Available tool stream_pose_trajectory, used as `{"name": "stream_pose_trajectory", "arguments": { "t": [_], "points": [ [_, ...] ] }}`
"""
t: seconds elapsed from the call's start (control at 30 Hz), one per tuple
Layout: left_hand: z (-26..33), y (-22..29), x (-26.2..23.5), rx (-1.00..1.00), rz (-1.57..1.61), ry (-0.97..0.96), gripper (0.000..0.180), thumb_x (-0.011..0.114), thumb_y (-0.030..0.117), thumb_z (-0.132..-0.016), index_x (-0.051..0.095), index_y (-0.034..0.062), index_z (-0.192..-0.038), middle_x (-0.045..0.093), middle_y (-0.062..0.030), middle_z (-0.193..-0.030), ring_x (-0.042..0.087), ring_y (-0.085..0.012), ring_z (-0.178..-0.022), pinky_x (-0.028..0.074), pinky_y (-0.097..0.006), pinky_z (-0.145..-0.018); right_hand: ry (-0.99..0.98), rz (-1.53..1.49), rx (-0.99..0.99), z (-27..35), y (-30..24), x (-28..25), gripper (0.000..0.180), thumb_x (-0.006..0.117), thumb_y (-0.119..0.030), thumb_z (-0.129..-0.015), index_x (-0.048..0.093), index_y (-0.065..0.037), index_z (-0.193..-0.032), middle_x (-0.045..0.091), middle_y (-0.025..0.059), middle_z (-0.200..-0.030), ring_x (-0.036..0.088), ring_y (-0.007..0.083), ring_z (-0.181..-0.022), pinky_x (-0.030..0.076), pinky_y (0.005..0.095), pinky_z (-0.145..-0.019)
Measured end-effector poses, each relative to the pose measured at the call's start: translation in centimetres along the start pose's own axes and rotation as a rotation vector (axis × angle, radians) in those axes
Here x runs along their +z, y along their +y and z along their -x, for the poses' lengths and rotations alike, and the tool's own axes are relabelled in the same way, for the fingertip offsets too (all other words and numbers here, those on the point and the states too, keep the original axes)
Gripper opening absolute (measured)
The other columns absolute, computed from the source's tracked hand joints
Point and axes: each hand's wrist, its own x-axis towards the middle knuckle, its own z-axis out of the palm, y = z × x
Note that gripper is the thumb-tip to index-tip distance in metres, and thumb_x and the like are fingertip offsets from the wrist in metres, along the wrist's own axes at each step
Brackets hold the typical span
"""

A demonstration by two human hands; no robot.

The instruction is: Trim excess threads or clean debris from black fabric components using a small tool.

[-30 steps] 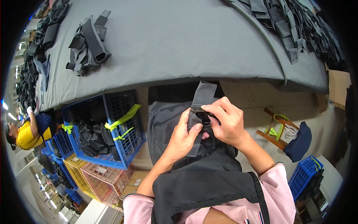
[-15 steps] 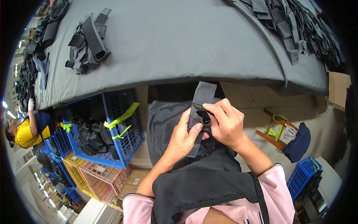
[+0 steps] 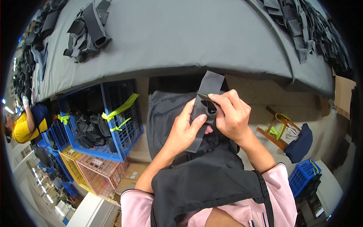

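Over my lap, both hands grip a dark grey fabric strip [image 3: 211, 82]. Its flat upper end points away from me, and its lower end hangs below my fingers. My left hand [image 3: 184, 128] is closed around the strip's left side, thumb pressed on the front. My right hand [image 3: 233, 116] pinches a folded edge near the middle, where a small dark opening shows in the cloth. Some of the right fingers are hidden behind the strip. Below lies black cloth [image 3: 164, 108] across my lap, and I wear a black apron [image 3: 208, 187].
A grey padded table [image 3: 181, 41] spans the far side, bearing a small pile of grey strips [image 3: 86, 34] and a large heap [image 3: 317, 38]. Blue crates [image 3: 123, 125] with black pieces stand left. At right are a wooden stool [image 3: 278, 142] and a box [image 3: 345, 92]. A person [image 3: 26, 126] works far left.
My hands and the strip have shifted slightly right, and the strip tilts more to the right. The grip looks the same. The table and crates sit a little higher and further left in view.
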Motion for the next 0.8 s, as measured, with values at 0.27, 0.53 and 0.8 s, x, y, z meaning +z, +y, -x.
{"name": "stream_pose_trajectory", "arguments": {
  "t": [0.27, 0.53, 0.8],
  "points": [
    [-2.0, 0.0, -2.2, -0.112, 0.452, 0.046, 0.041, 0.055, 0.030, -0.093, 0.040, 0.0023, -0.119, 0.062, -0.0167, -0.103, 0.065, -0.0212, -0.076, 0.054, -0.031, -0.069, -0.019, -0.606, 0.537, -0.5, 1.1, 0.9, 0.013, 0.066, 0.004, -0.074, 0.063, 0.002, -0.086, 0.053, 0.0059, -0.078, 0.056, 0.0131, -0.068, 0.045, 0.0247, -0.059],
    [-3.1, 0.2, -4.2, -0.064, 0.564, 0.186, 0.035, 0.055, 0.035, -0.092, 0.045, 0.0078, -0.112, 0.061, -0.0142, -0.104, 0.064, -0.0201, -0.082, 0.056, -0.036, -0.069, -0.411, -0.469, 0.352, 3.1, -2.9, -2.3, 0.024, 0.075, -0.005, -0.067, 0.066, -0.004, -0.089, 0.055, 0.0057, -0.077, 0.053, 0.0159, -0.057, 0.042, 0.0274, -0.051],
    [-3.0, 0.0, -4.3, -0.040, 0.547, 0.256, 0.033, 0.050, 0.033, -0.095, 0.048, 0.0058, -0.113, 0.061, -0.0156, -0.107, 0.064, -0.0198, -0.082, 0.056, -0.035, -0.067, -0.448, -0.322, 0.132, 2.7, -3.3, -1.6, 0.022, 0.075, -0.006, -0.066, 0.063, -0.005, -0.085, 0.052, 0.0059, -0.073, 0.055, 0.0206, -0.056, 0.043, 0.0306, -0.049]
  ]
}}
